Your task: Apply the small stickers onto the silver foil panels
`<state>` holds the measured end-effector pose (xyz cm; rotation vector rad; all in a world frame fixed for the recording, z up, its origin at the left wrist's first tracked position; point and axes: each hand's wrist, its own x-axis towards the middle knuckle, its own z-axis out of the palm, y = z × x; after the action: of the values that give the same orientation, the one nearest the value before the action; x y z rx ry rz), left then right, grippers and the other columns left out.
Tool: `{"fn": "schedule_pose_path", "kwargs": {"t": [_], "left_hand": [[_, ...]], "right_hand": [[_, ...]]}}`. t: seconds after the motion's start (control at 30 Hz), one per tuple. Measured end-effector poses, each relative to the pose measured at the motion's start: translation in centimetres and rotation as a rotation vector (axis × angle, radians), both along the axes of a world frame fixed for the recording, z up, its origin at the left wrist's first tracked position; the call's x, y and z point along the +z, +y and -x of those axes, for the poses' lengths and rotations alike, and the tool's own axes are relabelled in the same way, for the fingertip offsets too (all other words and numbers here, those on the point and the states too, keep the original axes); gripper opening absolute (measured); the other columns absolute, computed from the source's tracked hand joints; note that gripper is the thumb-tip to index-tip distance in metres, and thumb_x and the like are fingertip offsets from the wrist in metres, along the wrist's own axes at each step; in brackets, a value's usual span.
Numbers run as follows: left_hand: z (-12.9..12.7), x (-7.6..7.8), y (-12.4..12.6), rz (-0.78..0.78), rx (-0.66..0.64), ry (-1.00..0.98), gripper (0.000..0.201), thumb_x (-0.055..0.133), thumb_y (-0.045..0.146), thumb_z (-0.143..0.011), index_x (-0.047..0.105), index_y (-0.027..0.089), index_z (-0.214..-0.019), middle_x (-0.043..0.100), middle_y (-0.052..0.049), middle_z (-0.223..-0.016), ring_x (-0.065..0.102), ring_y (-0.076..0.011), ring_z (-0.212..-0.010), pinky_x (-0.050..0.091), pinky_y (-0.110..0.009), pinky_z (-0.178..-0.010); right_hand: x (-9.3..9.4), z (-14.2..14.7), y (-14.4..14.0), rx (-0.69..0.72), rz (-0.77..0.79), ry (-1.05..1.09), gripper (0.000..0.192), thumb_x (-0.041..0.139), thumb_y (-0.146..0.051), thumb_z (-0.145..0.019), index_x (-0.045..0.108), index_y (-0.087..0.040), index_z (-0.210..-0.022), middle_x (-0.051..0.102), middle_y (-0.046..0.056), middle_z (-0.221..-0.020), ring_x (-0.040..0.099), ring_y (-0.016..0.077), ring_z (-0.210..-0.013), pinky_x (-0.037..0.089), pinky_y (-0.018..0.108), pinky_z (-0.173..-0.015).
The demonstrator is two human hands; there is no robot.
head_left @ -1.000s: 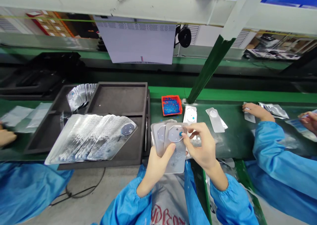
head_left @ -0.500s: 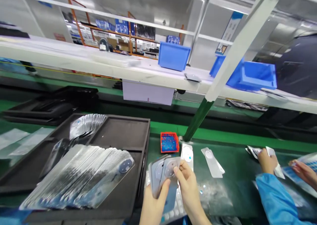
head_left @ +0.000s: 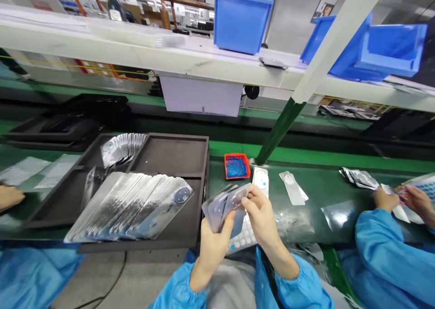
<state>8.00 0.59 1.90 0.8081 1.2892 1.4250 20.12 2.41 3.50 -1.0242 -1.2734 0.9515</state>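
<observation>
Co-worker's hand [head_left: 8, 195] cut at left edge

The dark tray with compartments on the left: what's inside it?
The dark tray holds a long fanned row of shiny film pieces in its near compartment and a smaller fanned bunch at its far left. The far right compartment looks bare. What lies beneath the films is covered.

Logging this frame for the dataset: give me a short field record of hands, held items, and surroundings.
left hand: grips a fanned stack of silvery film pieces from below
right hand: fingertips pinch the front piece's upper edge
tray: dark, left of the hands, holds fanned rows of film pieces
red box: on the green belt, blue bits inside
loose pieces: flat on the belt
co-worker's hands: far right, blue sleeves
</observation>
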Motion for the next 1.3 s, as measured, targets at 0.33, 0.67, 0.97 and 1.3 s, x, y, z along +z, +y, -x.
{"fn": "schedule_pose_path", "kwargs": {"t": [0.33,0.67,0.97,1.3], "left_hand": [[0.8,1.2,0.4,-0.008,-0.071,0.044,0.038,0.086,0.050,-0.068,0.085,0.015,-0.082,0.086,-0.013,-0.084,0.084,-0.0337,-0.081,0.070,-0.038,-0.075],[1.0,1.5,0.0,-0.060,-0.073,0.037,0.027,0.083,0.039,-0.067,0.086,0.015,-0.079,0.087,-0.011,-0.081,0.085,-0.0309,-0.076,0.070,-0.033,-0.070],[0.6,0.9,-0.1,0.002,-0.100,-0.037,0.035,0.090,0.044,-0.065,0.086,0.015,-0.085,0.088,-0.013,-0.090,0.086,-0.0336,-0.085,0.071,-0.037,-0.078],[-0.7,-0.9,0.6,0.022,-0.038,-0.528,0.076,0.089,0.075,-0.070,0.085,0.012,-0.112,0.085,-0.013,-0.087,0.079,-0.0270,-0.067,0.060,-0.030,-0.056]], "right_hand": [[1.8,-2.4,0.1,-0.407,-0.789,-0.916,0.029,0.072,-0.007,-0.100,0.076,-0.030,-0.119,0.076,0.004,-0.092,0.071,0.0189,-0.078,0.060,0.032,-0.070],[2.0,-2.9,0.3,-0.417,-0.959,-0.988,0.013,0.065,-0.012,-0.104,0.070,-0.024,-0.105,0.076,0.004,-0.084,0.072,0.0180,-0.073,0.060,0.031,-0.065],[1.2,-2.1,-0.3,-0.384,-0.521,-0.612,0.033,0.077,-0.015,-0.097,0.065,-0.024,-0.126,0.075,0.007,-0.107,0.075,0.0186,-0.088,0.063,0.026,-0.062],[8.6,-3.9,4.9,-0.404,-0.391,-0.409,0.017,0.065,-0.037,-0.106,0.072,-0.022,-0.103,0.075,0.002,-0.081,0.072,0.0178,-0.069,0.057,0.026,-0.058]]}}
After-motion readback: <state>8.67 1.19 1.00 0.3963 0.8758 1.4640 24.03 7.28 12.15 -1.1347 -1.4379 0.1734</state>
